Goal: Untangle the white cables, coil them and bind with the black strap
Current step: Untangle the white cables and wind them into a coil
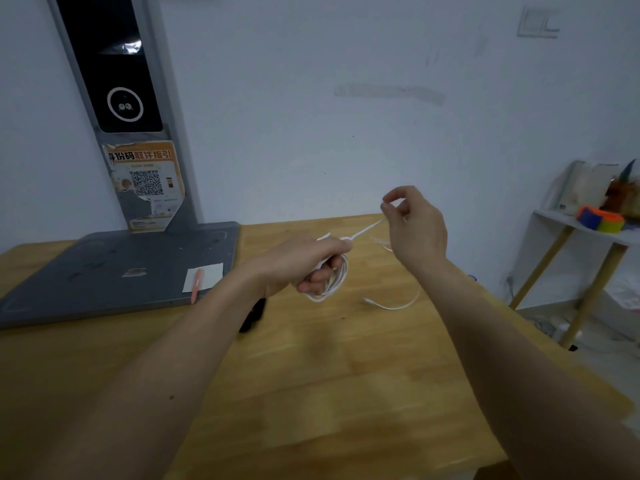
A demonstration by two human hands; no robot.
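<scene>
Head view shows my left hand (311,263) closed around a bundle of white cable loops (334,280) above the wooden table (346,375), while my right hand (414,225) pinches a free strand (367,230) between thumb and fingertip, drawn taut from the bundle. One loose end (388,304) trails on the table below. The black strap (252,315) lies on the table under my left forearm (half hidden). If I tug that strand too hard, I think the loops could cinch into a knot, or slip from my fist and spring apart. Reaching for the strap one-handed could also let the coil unravel.
</scene>
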